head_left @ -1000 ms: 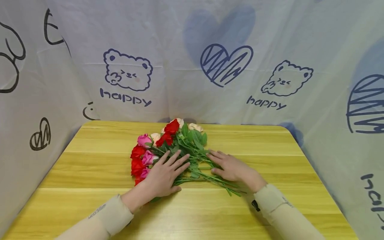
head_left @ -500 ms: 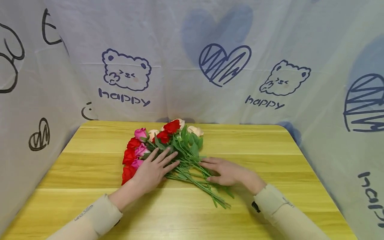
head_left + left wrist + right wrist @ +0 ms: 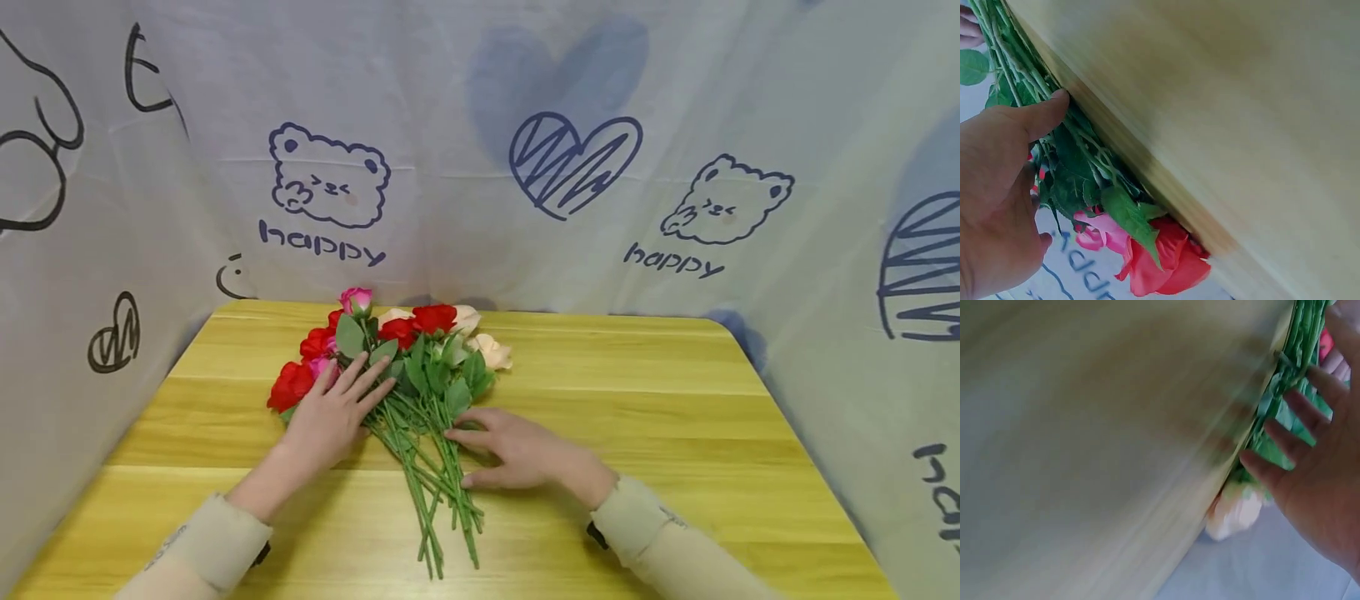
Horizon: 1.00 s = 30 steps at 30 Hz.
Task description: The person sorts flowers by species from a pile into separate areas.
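Observation:
A bunch of roses lies on the table, its green stems pointing toward me and its heads fanned out at the far side. Red roses and a pink rose are on the left, cream roses on the right. My left hand rests over the left part with spread fingers; in the left wrist view its thumb lies against the stems, near a red rose. From the right, my right hand touches the stems with loosely extended fingers. A cream rose shows beyond them in the right wrist view.
The wooden table extends to both sides of the flowers. Behind it and along the sides hangs a pale cloth printed with bears and hearts.
The bunch has turned, its stem ends swinging from the right toward me and its heads spreading apart. Both hands have shifted left, staying at the flowers.

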### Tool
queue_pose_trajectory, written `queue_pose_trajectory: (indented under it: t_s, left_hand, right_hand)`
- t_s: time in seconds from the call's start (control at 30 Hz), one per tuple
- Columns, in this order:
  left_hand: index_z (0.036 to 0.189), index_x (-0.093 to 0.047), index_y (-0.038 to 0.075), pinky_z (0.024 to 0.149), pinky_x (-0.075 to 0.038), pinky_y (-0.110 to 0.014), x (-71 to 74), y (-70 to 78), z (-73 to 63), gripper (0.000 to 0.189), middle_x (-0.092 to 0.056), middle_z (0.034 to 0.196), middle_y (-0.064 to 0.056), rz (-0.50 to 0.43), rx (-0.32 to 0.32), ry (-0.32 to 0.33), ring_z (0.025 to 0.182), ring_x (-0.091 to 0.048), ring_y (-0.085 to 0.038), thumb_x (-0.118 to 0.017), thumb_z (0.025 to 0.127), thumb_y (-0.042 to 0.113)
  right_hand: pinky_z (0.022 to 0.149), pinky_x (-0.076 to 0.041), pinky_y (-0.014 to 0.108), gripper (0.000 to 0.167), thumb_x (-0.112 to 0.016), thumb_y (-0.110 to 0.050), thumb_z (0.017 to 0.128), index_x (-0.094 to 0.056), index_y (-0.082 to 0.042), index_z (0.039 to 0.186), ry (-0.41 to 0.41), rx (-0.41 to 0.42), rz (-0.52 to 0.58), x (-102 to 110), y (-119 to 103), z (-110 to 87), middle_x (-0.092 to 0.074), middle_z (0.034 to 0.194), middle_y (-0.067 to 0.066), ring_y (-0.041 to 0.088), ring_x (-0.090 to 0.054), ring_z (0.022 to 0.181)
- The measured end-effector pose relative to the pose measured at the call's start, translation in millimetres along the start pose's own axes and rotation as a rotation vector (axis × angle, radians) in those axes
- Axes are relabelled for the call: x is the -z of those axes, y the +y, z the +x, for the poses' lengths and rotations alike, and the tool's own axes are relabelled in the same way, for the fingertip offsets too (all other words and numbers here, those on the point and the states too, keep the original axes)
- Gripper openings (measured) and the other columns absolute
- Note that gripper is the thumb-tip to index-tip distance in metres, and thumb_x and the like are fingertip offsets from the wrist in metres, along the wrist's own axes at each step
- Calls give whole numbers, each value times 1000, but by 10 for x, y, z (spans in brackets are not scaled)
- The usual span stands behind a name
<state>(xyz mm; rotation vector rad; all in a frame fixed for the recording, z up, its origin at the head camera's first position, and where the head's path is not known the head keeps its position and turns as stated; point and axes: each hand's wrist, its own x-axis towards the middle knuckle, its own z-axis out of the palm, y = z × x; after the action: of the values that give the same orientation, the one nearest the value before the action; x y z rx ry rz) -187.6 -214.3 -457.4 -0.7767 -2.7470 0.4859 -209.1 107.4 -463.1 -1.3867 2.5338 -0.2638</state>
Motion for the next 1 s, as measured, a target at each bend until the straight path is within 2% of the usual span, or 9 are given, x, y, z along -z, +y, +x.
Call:
queue_pose_trajectory:
  t_s: [0.23,0.4,0.47,0.53,0.6,0.67,0.8,0.9,1.0]
  left_hand:
    - [164,-34,14,120,-19,-70,-35,-166,-189,87,-3,174,-15,-278,190,-116,155,-16,-48,-76,94,44]
    - [166,-25,11,116,-25,-74,-2,-224,-300,87,7,173,-18,-465,271,-190,149,-24,-56,-72,98,39]
    - [166,-24,10,115,-26,-74,14,-232,-336,83,7,173,-19,-535,269,-207,147,-26,-58,-68,101,37]
    - [166,-23,10,116,-23,-73,23,-227,-354,79,5,173,-20,-591,257,-212,148,-23,-57,-62,104,38]
    - [166,-22,9,119,-18,-71,22,-206,-353,77,2,173,-19,-614,239,-205,151,-17,-55,-56,106,44]
    - [166,-23,8,122,-14,-68,17,-176,-342,82,-2,173,-18,-598,220,-187,154,-12,-52,-51,105,55]
    - [165,-23,2,124,-14,-66,7,-102,-317,99,-7,172,-21,-547,186,-180,155,-11,-50,-52,98,70]
    - [163,-23,-3,123,-17,-66,-14,-67,-316,105,-8,171,-24,-547,169,-181,154,-14,-51,-55,96,71]
    - [162,-25,-5,122,-19,-67,-44,-70,-319,106,-10,171,-26,-558,163,-157,154,-16,-52,-59,95,69]
  right_hand:
    - [123,-33,45,75,-56,-62,101,-34,-28,164,44,-30,-3,-58,-226,368,-33,166,8,30,-39,149]
    - [117,-42,44,77,-60,-61,99,-34,-29,164,60,-63,71,-59,-305,557,-31,166,9,29,-44,145]
    - [113,-46,44,77,-62,-59,99,-35,-27,164,82,-88,99,-49,-312,608,-30,166,10,29,-50,139]
    - [114,-45,45,79,-64,-57,99,-34,-24,164,129,-119,99,-38,-288,650,-28,167,12,30,-48,140]
    - [118,-40,50,84,-66,-57,98,-31,-21,166,179,-157,81,-22,-245,685,-23,169,15,34,-41,146]
    - [123,-29,56,92,-66,-60,96,-24,-19,167,200,-188,49,-9,-198,725,-16,172,15,40,-24,155]
    - [123,-21,64,101,-60,-70,94,-10,-24,169,103,-204,48,-7,-162,793,4,175,11,44,-1,158]
    - [122,-23,65,100,-54,-75,95,-5,-29,169,28,-183,72,-31,-172,844,13,174,6,42,4,158]
    - [121,-24,66,98,-53,-74,96,-4,-31,169,3,-163,92,-33,-195,894,15,174,4,40,3,159]
